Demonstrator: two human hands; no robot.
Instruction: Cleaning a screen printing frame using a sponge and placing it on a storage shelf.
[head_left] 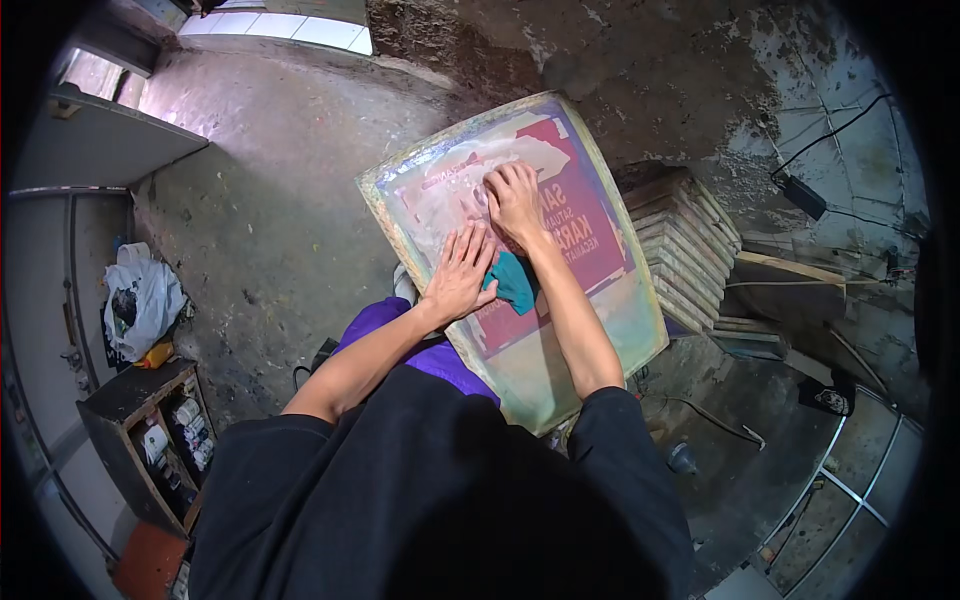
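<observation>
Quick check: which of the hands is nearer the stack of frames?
Right. The right hand is on the screen, left of the stack; the left hand, also on the screen, is farther left.

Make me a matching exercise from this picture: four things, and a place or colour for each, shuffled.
1. Cloth
2. Plastic bag
3. Stacked frames
4. Right hand

A. White, at the picture's left
B. On the framed panel, farther up than the left hand
C. Teal, beside the left hand
D. Right of the framed panel

Pairs: 1-C, 2-A, 3-D, 4-B
</observation>
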